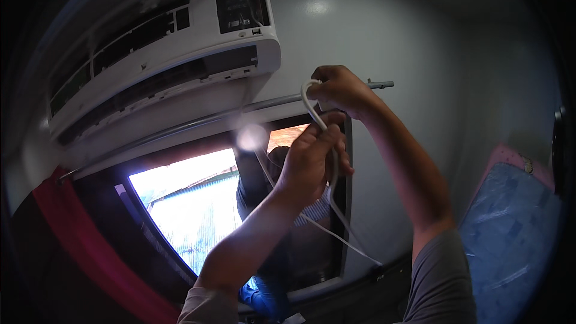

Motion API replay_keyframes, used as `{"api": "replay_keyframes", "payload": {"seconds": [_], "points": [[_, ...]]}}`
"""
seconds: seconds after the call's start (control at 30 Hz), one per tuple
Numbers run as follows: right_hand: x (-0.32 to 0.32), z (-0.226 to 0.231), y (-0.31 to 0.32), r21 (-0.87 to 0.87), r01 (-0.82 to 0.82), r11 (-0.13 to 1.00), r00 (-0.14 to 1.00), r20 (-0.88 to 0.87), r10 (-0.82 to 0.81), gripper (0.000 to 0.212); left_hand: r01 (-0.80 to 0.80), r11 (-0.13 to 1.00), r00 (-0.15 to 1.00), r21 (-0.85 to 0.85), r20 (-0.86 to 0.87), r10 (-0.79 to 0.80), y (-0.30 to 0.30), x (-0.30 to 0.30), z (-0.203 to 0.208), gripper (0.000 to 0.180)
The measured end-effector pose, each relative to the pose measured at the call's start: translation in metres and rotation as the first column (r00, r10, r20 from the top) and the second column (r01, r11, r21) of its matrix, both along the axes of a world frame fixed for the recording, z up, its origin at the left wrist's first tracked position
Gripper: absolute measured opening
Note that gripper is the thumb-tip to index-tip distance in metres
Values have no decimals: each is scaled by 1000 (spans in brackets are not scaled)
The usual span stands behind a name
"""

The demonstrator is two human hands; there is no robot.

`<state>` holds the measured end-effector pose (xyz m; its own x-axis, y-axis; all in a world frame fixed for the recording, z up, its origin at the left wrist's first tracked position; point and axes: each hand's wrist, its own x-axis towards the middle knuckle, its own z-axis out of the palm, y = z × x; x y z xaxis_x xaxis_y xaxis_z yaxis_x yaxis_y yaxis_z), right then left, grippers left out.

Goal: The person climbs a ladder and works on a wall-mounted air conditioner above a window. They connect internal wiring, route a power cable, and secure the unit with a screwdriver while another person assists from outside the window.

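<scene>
A white cable [312,110] is bent into a hook-shaped loop in front of me. My right hand [343,91] is raised with its fingers closed on the upper bend; the cable's end is hidden there. Just below, my left hand [307,165] grips the same cable between thumb and fingers, some of its other fingers loosely spread. From the left hand the cable hangs down in a curve toward the lower right. To the upper left, a white wall-mounted air conditioner [180,57] has its front off, with inner parts and wiring bared at its right end.
A metal curtain rod [204,121] runs behind my hands, below the air conditioner. Under it is a bright window [192,210], with a person in dark clothing and blue jeans [267,297] beside it. A red curtain [90,246] hangs left; a plastic-wrapped blue mattress [510,240] leans right.
</scene>
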<state>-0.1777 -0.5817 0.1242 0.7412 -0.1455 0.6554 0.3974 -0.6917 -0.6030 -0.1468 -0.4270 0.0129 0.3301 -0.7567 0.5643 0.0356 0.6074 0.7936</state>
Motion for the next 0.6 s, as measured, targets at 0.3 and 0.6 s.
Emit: {"api": "replay_keyframes", "payload": {"seconds": [0.3,0.6], "points": [[-2,-33,-41,280,362,889,599,661,-452,46,-549,836,657,18,627,418,-32,66,75,34],[70,18,-40,246,-167,955,852,523,14,44,-678,728,521,-100,633,572,-48,97,102,29]]}}
